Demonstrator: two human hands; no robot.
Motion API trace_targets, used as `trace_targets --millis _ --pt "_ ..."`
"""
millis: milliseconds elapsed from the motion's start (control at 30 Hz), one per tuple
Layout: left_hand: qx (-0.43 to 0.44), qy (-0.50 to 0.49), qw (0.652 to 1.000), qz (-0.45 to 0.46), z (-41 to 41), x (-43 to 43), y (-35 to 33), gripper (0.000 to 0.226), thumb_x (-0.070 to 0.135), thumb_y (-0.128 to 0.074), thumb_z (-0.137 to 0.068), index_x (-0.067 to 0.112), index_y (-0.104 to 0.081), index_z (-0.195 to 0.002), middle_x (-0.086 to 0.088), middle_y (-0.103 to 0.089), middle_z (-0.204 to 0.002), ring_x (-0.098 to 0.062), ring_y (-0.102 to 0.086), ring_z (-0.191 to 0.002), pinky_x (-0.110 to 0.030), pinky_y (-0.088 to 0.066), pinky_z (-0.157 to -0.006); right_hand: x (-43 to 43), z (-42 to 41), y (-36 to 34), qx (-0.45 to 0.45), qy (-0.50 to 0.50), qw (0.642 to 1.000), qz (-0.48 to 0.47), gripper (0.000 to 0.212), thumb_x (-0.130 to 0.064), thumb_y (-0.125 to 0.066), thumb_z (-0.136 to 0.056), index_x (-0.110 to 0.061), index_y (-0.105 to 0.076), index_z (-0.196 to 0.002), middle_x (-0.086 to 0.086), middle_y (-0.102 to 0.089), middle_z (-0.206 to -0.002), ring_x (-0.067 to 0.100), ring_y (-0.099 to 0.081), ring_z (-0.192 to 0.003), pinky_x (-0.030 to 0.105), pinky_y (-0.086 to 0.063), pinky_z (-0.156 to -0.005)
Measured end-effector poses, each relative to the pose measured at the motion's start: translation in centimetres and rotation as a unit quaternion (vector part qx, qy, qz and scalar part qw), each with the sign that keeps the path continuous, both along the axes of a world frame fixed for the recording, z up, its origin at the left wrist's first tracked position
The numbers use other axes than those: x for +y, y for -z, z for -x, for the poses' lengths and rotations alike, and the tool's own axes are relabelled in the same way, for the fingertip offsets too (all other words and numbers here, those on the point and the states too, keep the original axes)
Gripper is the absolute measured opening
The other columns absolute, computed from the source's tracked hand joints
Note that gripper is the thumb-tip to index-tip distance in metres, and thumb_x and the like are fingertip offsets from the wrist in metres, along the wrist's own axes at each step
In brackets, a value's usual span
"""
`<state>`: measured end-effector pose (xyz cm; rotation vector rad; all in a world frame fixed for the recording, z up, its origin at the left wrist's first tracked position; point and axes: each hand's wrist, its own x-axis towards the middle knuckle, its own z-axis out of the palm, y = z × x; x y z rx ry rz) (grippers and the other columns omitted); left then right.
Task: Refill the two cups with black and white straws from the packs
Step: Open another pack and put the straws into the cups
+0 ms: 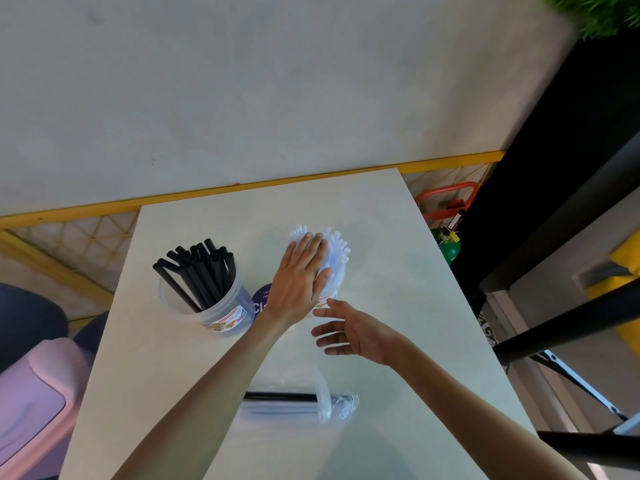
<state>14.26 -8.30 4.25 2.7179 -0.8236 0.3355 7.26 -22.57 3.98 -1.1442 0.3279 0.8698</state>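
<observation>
My left hand (299, 282) lies flat, fingers straight and together, pressed on the tops of the translucent white plastic straws (337, 247). My right hand (349, 332) hangs open just beside it, fingers spread and holding nothing, nearer to me, by the lower part of the clear plastic cup (336, 284) that holds those straws. My left hand covers most of that cup and many of the straw tips; only a sliver of its wall and a strip of printed label show.

The white straws stand roughly upright and fan outward at the top, away from me. To the left, a second clear plastic cup with a printed label (225, 317) holds the matte black straws (204, 271), which lean up and to the left.

Between the cups a round purple label (259, 303) peeks out, its lettering cut off by my wrist. Nearer to me, a clear plastic pack of black straws (301, 401) lies flat on the white table (398, 271), its long axis left to right, crumpled end right, left end hidden under my forearm.
</observation>
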Motion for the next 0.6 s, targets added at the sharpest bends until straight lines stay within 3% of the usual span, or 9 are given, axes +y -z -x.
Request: trace_targets --millis 200,300,400,467,600 --pt "0.026 -0.024 0.999 0.025 -0.1 0.4 -0.4 0.063 0.038 -0.005 -0.1 0.002 -0.04 -0.137 -0.012 -0.043 -0.143 -0.03 -0.035 -0.135 -0.036 -0.01 -0.117 0.9 0.2 -0.3 -0.008 -0.01 1.0 0.007 0.035 -0.047 -0.042 -0.094 -0.021 -0.058 -0.112 0.004 -0.068 -0.095 0.016 -0.066 -0.08 0.027 -0.053 -0.079" --pt "0.018 -0.037 0.994 0.1 0.4 1.0 -1.5 0.061 0.039 -0.008 -0.099 0.002 -0.037 -0.139 -0.013 -0.043 -0.143 -0.029 -0.034 -0.136 -0.033 -0.015 -0.114 1.7 0.4 -0.1 -0.014 -0.013 1.0 0.012 0.032 -0.042 -0.043 -0.095 -0.019 -0.058 -0.112 0.005 -0.068 -0.093 0.015 -0.066 -0.078 0.027 -0.053 -0.079" --pt "0.0 -0.056 0.98 0.19 1.5 2.1 -2.9 0.051 0.03 -0.024 -0.099 0.001 -0.04 -0.137 -0.014 -0.046 -0.14 -0.025 -0.035 -0.134 -0.024 -0.018 -0.111 3.1 0.5 -0.2 -0.021 -0.02 0.999 0.027 0.027 -0.034 -0.049 -0.095 -0.016 -0.058 -0.113 0.006 -0.068 -0.091 0.016 -0.068 -0.076 0.026 -0.055 -0.075" --pt "-0.006 -0.069 0.969 0.239 2.7 3.2 -3.6 0.044 0.021 -0.031 -0.097 0.002 -0.046 -0.133 -0.014 -0.053 -0.133 -0.021 -0.044 -0.128 -0.019 -0.027 -0.106 4.2 0.6 -0.4 -0.035 -0.037 0.998 0.041 0.023 -0.029 -0.052 -0.093 -0.015 -0.058 -0.11 0.006 -0.069 -0.09 0.017 -0.068 -0.076 0.025 -0.056 -0.074" --pt "0.006 -0.084 0.956 0.281 5.6 6.2 -3.0 0.033 0.018 -0.038 -0.095 0.004 -0.057 -0.12 -0.008 -0.065 -0.107 -0.009 -0.057 -0.097 -0.014 -0.043 -0.084 6.8 1.7 0.2 -0.087 -0.111 0.984 0.107 0.021 -0.02 -0.047 -0.097 -0.009 -0.056 -0.112 0.006 -0.065 -0.09 0.015 -0.063 -0.077 0.023 -0.053 -0.075"
